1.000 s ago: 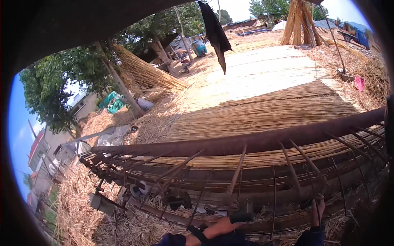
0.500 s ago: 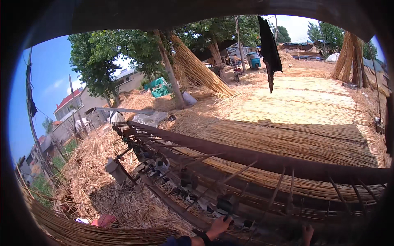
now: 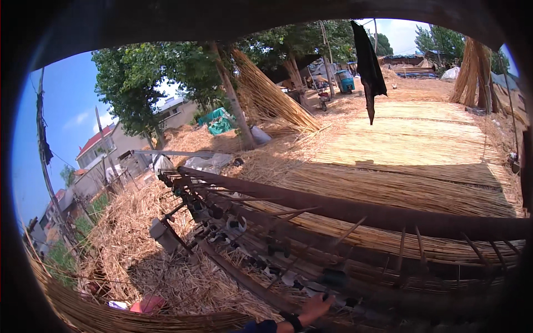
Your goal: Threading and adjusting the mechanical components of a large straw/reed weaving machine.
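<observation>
My left hand, with a dark band at the wrist, is low in the view at the near side of a long reed-weaving machine. Its fingers are curled in shade beside the machine's dark lower rail, and what they hold, if anything, is hidden. Thin metal rods stick out from the machine's thick brown beam. A row of small dark and white parts runs along its near side. My right hand does not show. Beyond the beam a wide mat of straw-coloured reeds lies on the ground.
Loose straw is heaped at the left, and a bundle of long reeds lies along the lower left. A grey box juts from the machine. Black cloth hangs overhead. Reed bundles lean against trees.
My right hand, at the lower edge before, has left the view. The view has shifted a little, so the machine and my left hand now appear further right. The left hand stays by the rail.
</observation>
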Tool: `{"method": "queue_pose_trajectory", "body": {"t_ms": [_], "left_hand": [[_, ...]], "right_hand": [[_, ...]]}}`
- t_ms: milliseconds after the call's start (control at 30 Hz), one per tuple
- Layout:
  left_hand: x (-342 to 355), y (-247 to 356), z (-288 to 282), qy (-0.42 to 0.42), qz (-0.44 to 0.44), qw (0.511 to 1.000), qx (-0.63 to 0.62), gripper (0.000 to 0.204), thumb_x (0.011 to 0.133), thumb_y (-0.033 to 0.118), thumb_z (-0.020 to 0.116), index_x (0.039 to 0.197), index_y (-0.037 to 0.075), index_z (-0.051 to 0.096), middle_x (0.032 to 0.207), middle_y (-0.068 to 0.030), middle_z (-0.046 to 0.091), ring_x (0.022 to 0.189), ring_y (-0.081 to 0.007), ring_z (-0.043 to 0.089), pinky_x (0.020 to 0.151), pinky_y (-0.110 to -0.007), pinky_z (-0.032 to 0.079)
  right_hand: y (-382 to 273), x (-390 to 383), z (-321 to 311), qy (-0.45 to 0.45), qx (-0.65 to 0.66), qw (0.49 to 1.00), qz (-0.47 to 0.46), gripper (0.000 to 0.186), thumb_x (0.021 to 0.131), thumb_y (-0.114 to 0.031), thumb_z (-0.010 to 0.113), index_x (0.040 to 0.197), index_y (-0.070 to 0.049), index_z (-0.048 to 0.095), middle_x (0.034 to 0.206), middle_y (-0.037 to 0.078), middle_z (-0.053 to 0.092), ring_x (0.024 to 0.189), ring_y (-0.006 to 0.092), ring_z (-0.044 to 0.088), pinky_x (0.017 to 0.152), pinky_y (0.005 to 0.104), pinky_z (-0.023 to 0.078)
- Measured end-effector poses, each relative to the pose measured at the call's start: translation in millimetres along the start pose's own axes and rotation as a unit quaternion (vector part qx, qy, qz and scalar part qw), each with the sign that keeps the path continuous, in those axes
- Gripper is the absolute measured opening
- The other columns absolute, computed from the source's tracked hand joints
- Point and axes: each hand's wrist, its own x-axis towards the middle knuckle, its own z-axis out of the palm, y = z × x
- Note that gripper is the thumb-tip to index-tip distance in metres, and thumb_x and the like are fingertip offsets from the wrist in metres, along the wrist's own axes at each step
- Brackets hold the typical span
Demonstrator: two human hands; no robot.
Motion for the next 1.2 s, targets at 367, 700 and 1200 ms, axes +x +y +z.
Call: {"method": "queue_pose_trajectory", "body": {"t_ms": [367, 700, 1200], "left_hand": [[-6.1, 11.8, -1.8, -0.116, -0.102, 0.962, -0.225, 0.042, 0.081, 0.04, 0.06, 0.087, -0.002, 0.06, 0.072, -0.0105, 0.061, 0.067, -0.0151, 0.058, 0.059, -0.032, 0.044], [28.8, -147.9, 4.3, 0.102, 0.134, 0.985, -0.037, 0.034, 0.086, 0.02, 0.057, 0.118, 0.007, 0.052, 0.07, -0.0061, 0.059, 0.06, -0.0169, 0.055, 0.053, -0.031, 0.044], [-247.7, 183.6, 68.2, 0.021, 0.052, 0.998, 0.042, 0.027, 0.082, 0.022, 0.059, 0.101, 0.003, 0.06, 0.082, -0.0137, 0.06, 0.083, -0.0253, 0.059, 0.075, -0.038, 0.046]], "right_hand": [[-43.0, -43.0, 13.8, 0.059, -0.206, 0.976, -0.031, 0.015, 0.083, -0.015, 0.056, 0.081, -0.001, 0.06, 0.072, 0.001, 0.056, 0.071, 0.0081, 0.05, 0.062, 0.024, 0.041], [-56.5, -11.9, 1.1, -0.269, 0.025, 0.951, -0.148, 0.026, 0.091, -0.018, 0.047, 0.078, -0.001, 0.062, 0.089, 0.013, 0.064, 0.093, 0.0227, 0.056, 0.091, 0.0383, 0.038], [-88.7, -69.4, 17.3, -0.405, -0.114, 0.897, -0.132, 0.031, 0.091, -0.028, 0.049, 0.106, -0.002, 0.054, 0.112, 0.014, 0.054, 0.103, 0.0221, 0.05, 0.085, 0.0329, 0.04]]}}
